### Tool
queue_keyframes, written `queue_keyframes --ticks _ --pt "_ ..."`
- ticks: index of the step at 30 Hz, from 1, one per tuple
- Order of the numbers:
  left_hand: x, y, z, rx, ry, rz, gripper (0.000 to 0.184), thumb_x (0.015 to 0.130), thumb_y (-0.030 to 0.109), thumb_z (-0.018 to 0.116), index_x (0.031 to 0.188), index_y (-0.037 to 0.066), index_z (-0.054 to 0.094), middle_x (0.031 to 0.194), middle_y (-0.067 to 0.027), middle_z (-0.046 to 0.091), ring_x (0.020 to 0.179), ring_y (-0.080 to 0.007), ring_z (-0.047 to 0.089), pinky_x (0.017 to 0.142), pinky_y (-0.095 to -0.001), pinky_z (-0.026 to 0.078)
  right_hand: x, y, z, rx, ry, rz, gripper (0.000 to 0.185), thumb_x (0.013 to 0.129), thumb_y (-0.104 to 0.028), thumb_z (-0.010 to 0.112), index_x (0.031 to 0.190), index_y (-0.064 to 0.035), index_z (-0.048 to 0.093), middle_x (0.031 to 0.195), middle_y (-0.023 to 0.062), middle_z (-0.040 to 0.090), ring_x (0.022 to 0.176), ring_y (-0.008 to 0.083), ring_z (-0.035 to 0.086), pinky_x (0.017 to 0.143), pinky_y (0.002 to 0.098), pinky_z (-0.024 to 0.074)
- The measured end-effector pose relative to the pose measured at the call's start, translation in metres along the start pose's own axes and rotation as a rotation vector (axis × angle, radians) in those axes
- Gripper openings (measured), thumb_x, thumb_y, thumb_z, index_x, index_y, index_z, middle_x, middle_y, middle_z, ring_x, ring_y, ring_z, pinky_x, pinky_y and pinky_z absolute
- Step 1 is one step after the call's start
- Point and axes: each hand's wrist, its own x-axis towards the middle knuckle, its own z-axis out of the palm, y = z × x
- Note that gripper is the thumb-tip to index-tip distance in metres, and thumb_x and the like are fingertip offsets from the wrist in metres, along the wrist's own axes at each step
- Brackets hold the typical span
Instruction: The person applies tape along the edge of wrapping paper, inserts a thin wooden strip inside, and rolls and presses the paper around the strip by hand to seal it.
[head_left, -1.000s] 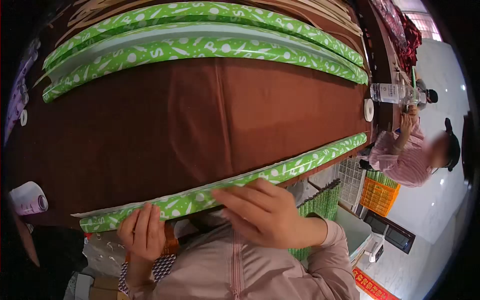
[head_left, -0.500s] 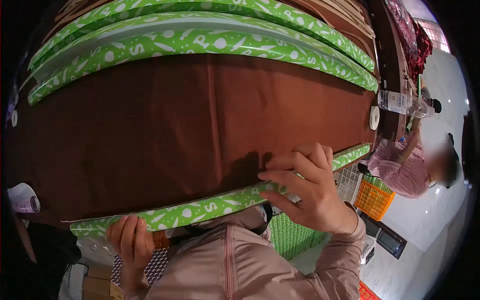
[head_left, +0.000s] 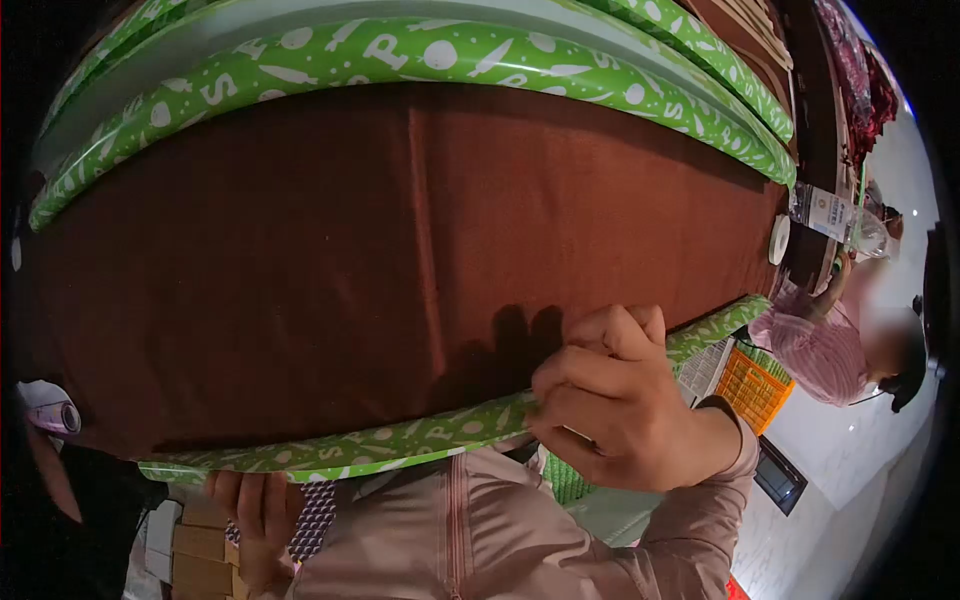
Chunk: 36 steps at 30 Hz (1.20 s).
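Observation:
A narrow length of glossy green sheet (head_left: 430, 430), printed with white letters and carrot shapes, runs along the near edge of the brown-covered table (head_left: 300, 250). My left hand (head_left: 255, 515) grips its near edge toward the left end, with the fingertips partly hidden at the sheet's rim. Over the right half, my right hand (head_left: 640, 410) is closed, thumb and forefinger pinching the sheet; the hand covers part of it. Across the far side lie more pieces of the same green sheet (head_left: 440, 55), curved or folded over.
A roll of white tape (head_left: 779, 240) and a clear plastic bottle (head_left: 840, 220) sit at the right end. At the left end lies a small roll (head_left: 55, 412). An orange crate (head_left: 752, 388) stands below on the right, near a person in a pink striped top (head_left: 825, 345).
My right hand has gone from loosely spread fingers to a closed pinch on the sheet. The near sheet's edge is tipped up, showing a bright rim. The view has shifted slightly.

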Motion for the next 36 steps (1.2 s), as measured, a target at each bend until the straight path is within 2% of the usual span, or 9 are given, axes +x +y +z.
queue_keyframes --ticks 9,12,13,15,16,21,25,30,36 --pt "-0.015 0.015 0.0 -0.043 -0.143 0.0 0.026 0.09 0.001 0.056 0.115 0.006 0.057 0.115 -0.0093 0.055 0.11 -0.0309 0.053 0.092 -0.051 0.046 -0.013 0.002 -0.001 -0.247 0.047 -0.232 0.018 0.06 -0.014 0.077 0.064 -0.0161 0.06 0.083 -0.0044 0.065 0.087 0.0218 0.057 0.076 0.0398 0.0299" --pt "-0.02 0.02 0.004 -0.073 -0.187 0.002 0.026 0.09 0.002 0.056 0.115 0.006 0.057 0.115 -0.0093 0.055 0.109 -0.0308 0.054 0.092 -0.051 0.046 -0.018 0.009 -0.003 -0.442 0.085 -0.414 0.02 0.065 -0.022 0.079 0.066 -0.0161 0.06 0.07 -0.0039 0.062 0.088 0.021 0.059 0.072 0.0391 0.0311" --pt "-0.021 0.022 0.006 -0.085 -0.2 0.003 0.026 0.09 0.002 0.056 0.115 0.006 0.057 0.115 -0.0093 0.055 0.109 -0.0308 0.054 0.092 -0.051 0.046 -0.018 0.01 -0.003 -0.441 0.076 -0.409 0.02 0.065 -0.022 0.079 0.066 -0.0161 0.06 0.07 -0.0039 0.062 0.088 0.021 0.059 0.072 0.0391 0.0311" --pt "-0.025 0.027 0.012 -0.11 -0.228 0.006 0.026 0.09 0.002 0.057 0.115 0.006 0.057 0.115 -0.0093 0.055 0.109 -0.0308 0.054 0.092 -0.0511 0.046 -0.019 0.013 -0.002 -0.493 0.097 -0.326 0.016 0.057 -0.025 0.063 0.07 -0.0147 0.059 0.082 -0.0019 0.063 0.093 0.0203 0.063 0.075 0.0355 0.0336" --pt "-0.027 0.031 0.013 -0.124 -0.245 0.006 0.026 0.09 0.002 0.057 0.115 0.006 0.057 0.115 -0.0093 0.055 0.109 -0.0308 0.054 0.092 -0.0511 0.046 -0.019 0.014 -0.001 -0.489 0.085 -0.321 0.016 0.057 -0.025 0.063 0.07 -0.0147 0.059 0.082 -0.0019 0.063 0.093 0.0203 0.063 0.075 0.0355 0.0336" --pt "-0.039 0.043 0.014 -0.176 -0.322 0.013 0.026 0.09 0.002 0.057 0.115 0.006 0.057 0.115 -0.0093 0.055 0.108 -0.0307 0.054 0.091 -0.0511 0.046 -0.014 0.021 -0.005 -0.329 0.004 -0.251 0.019 0.078 -0.031 0.07 0.077 -0.0127 0.066 0.084 -0.0007 0.064 0.09 0.0208 0.065 0.078 0.0364 0.0382" --pt "-0.044 0.05 0.014 -0.199 -0.368 0.029 0.026 0.09 0.002 0.057 0.115 0.006 0.057 0.115 -0.0094 0.055 0.108 -0.0307 0.054 0.091 -0.0512 0.046 -0.017 0.026 -0.012 -0.184 -0.061 -0.232 0.023 0.079 -0.034 0.073 0.08 -0.0114 0.068 0.085 -0.0002 0.066 0.089 0.021 0.065 0.076 0.0379 0.0385" --pt "-0.05 0.057 0.006 -0.213 -0.423 0.057 0.025 0.09 0.002 0.058 0.115 0.005 0.057 0.115 -0.0094 0.055 0.107 -0.0306 0.054 0.091 -0.0512 0.046 -0.021 0.028 -0.02 0.008 -0.075 -0.158 0.023 0.073 -0.027 0.081 0.083 -0.0087 0.071 0.087 0.0017 0.068 0.085 0.0228 0.065 0.075 0.0383 0.0371" --pt "-0.058 0.069 -0.002 -0.218 -0.489 0.092 0.025 0.09 0.003 0.058 0.115 0.005 0.057 0.115 -0.0094 0.055 0.106 -0.0306 0.054 0.09 -0.0513 0.046 -0.022 0.031 -0.02 0.091 -0.083 -0.113 0.018 0.072 -0.022 0.082 0.082 -0.0106 0.072 0.088 0.0023 0.068 0.087 0.0241 0.064 0.074 0.0383 0.0367"
